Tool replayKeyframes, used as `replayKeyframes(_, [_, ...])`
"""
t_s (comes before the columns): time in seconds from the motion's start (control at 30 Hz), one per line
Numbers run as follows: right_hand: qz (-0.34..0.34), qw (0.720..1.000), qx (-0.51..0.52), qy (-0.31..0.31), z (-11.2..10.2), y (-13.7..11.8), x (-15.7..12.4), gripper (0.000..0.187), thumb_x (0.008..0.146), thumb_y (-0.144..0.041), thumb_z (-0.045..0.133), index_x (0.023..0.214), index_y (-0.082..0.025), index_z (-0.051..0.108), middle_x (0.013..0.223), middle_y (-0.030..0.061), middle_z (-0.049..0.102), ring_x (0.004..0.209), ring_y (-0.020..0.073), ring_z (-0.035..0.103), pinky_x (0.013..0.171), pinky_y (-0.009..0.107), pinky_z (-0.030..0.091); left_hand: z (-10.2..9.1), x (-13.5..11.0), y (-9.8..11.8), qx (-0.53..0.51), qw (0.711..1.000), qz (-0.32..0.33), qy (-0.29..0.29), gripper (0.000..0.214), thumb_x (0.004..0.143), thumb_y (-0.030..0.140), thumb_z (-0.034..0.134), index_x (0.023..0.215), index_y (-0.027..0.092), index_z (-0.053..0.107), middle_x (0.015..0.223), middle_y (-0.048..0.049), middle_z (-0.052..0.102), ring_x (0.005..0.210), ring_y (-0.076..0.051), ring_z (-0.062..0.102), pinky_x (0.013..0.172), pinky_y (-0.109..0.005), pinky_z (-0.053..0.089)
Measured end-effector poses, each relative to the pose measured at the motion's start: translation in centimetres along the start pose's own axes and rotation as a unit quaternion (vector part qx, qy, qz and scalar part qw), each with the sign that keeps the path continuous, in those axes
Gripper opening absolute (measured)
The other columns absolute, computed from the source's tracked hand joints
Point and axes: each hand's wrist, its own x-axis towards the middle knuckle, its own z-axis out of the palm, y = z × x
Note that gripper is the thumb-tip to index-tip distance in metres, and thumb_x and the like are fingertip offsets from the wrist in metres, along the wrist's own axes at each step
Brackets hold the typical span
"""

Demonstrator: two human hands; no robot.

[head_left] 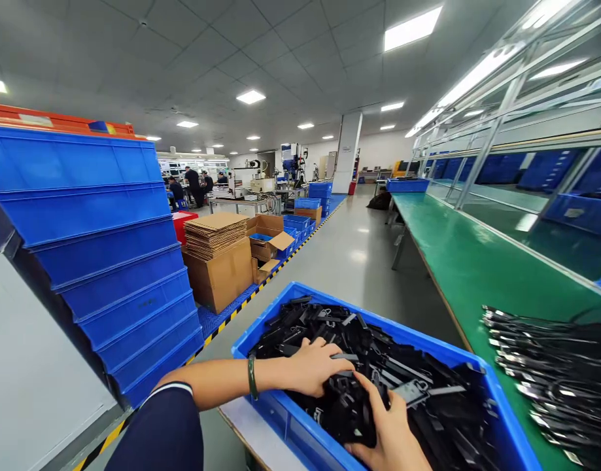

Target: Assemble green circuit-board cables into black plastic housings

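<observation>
A blue plastic bin [300, 432] stands low in front of me, heaped with small black parts [349, 409], some with grey strips and metal loops. My left hand [317, 366], with a dark green bangle at the wrist, reaches in over the near side, its fingers curled over the black parts. From the lower edge my right hand [391, 425] comes in, thumb and fingers bent around the same clump. Between the two hands lies that dark clump; single pieces in it are hard to make out. Some fingertips are hidden among the parts.
On the right, a long green workbench [457, 261] bears bundled black cables with metal ends [540, 379]. Stacked blue crates [133, 281] rise at the left, beside flattened cardboard [216, 232] on a carton. A grey aisle [349, 242] runs ahead; people [195, 186] are far back.
</observation>
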Motion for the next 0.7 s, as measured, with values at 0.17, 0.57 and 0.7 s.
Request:
replayKeyframes(0.17, [-0.018, 1.0, -0.006, 0.016, 0.7, 1.4, 0.4, 0.089, 0.062, -0.016, 0.064, 0.143, -0.02, 0.027, 0.139, 0.021, 0.019, 0.122, 0.0417, 0.053, 0.104, 0.049, 0.041, 0.3, 0.3, 0.9, 0.0, 1.0, -0.001, 0.005, 0.077, 0.076, 0.027, 0.066, 0.144, 0.025, 0.03, 0.134, -0.014, 0.045, 0.111, -0.035, 0.048, 0.08, -0.056, 0.048])
replayKeyframes(0.57, [-0.037, 0.989, 0.074, 0.125, -1.0, 1.0, 0.2, 0.061, 0.07, -0.019, 0.055, 0.131, -0.024, 0.046, 0.119, 0.0112, 0.043, 0.11, 0.0316, 0.061, 0.102, 0.046, 0.044, -0.2, 1.6, 1.7, -0.042, 0.998, 0.017, 0.052, 0.066, 0.069, 0.024, 0.069, 0.132, 0.025, 0.046, 0.122, -0.0107, 0.053, 0.102, -0.032, 0.061, 0.079, -0.044, 0.054])
replayKeyframes(0.7, [-0.025, 0.978, 0.102, 0.181, -2.1, 0.3, 0.4, 0.058, 0.068, -0.024, 0.06, 0.125, -0.023, 0.051, 0.108, 0.0094, 0.049, 0.102, 0.0322, 0.061, 0.095, 0.05, 0.047, -1.3, 2.4, 2.0, -0.048, 0.995, 0.031, 0.076, 0.064, 0.069, 0.023, 0.07, 0.13, 0.024, 0.05, 0.119, -0.0098, 0.054, 0.099, -0.028, 0.063, 0.079, -0.038, 0.054])
